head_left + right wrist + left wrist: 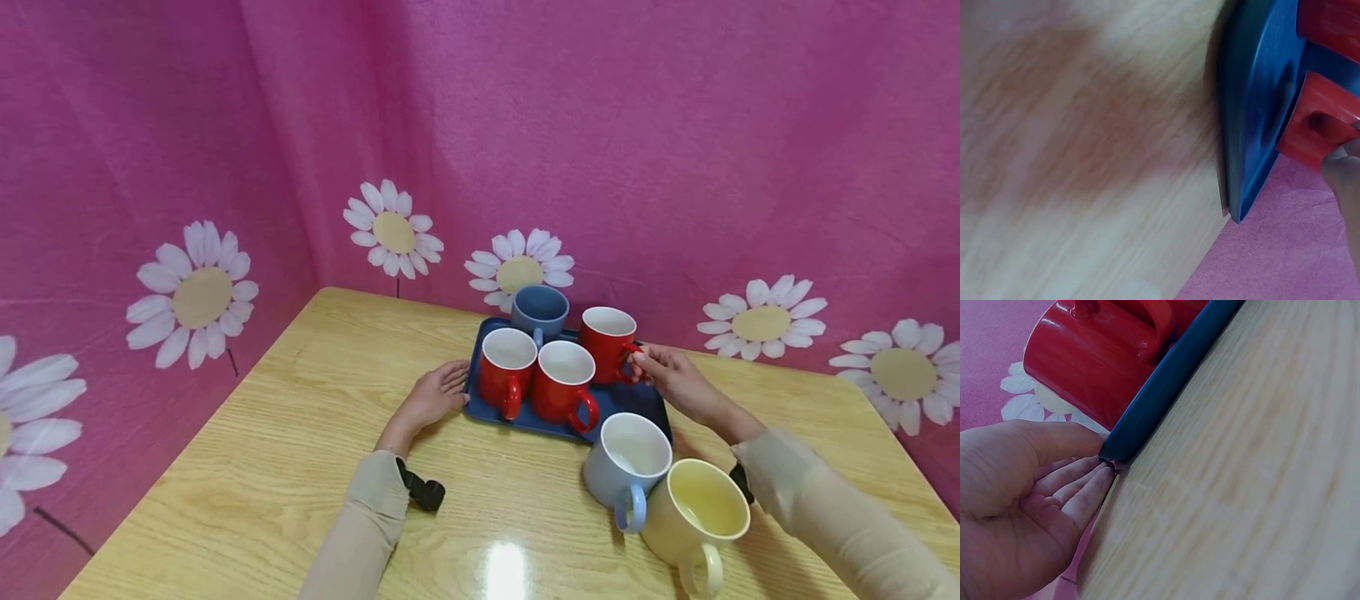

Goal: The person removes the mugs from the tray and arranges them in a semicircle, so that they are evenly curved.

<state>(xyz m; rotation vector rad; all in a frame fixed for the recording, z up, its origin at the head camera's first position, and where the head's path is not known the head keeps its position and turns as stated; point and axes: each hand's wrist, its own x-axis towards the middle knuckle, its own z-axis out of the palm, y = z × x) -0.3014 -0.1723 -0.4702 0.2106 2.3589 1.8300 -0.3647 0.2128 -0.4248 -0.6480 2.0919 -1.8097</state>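
Observation:
A dark blue tray (551,427) holds three red mugs with white insides and one blue-grey mug (540,312) at the back. With the thumb at its rim and fingers against the underside, my left hand (435,396) pinches the tray's left edge; the left wrist view shows this hand (1029,500) close up. My right hand (675,383) grips the handle of the back-right red mug (603,337). In the right wrist view that mug (1310,128) stands near the tray's edge. The front red mugs, a left one (501,379) and a middle one (555,387), sit side by side.
A light blue mug (611,471) and a pale yellow mug (667,525), both with liquid inside, stand before the tray's front right corner. The wooden table (300,467) meets a pink daisy-print cloth (637,167) behind and at the left.

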